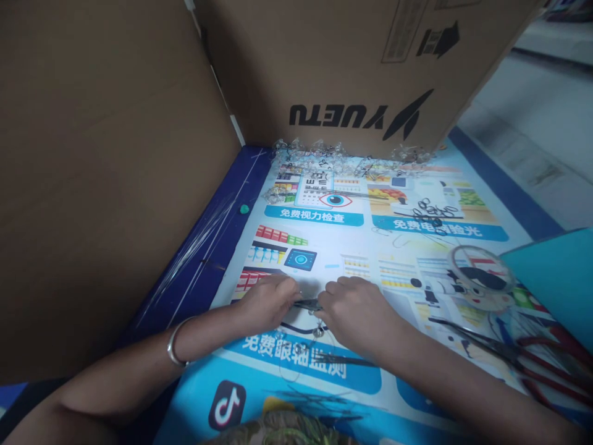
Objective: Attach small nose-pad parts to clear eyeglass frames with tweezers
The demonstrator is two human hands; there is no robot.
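Pale strands (197, 244) lie on the left of the desk (322, 238). The left hand (271, 301) is closed, its pinch too small to read, at the tip of a metal tool (306, 304); the right hand (354, 309) grips that tool. Scissors (512, 355) lie rightward.

Dim overall; left cardboard (106, 161) shadowed; slight softness.
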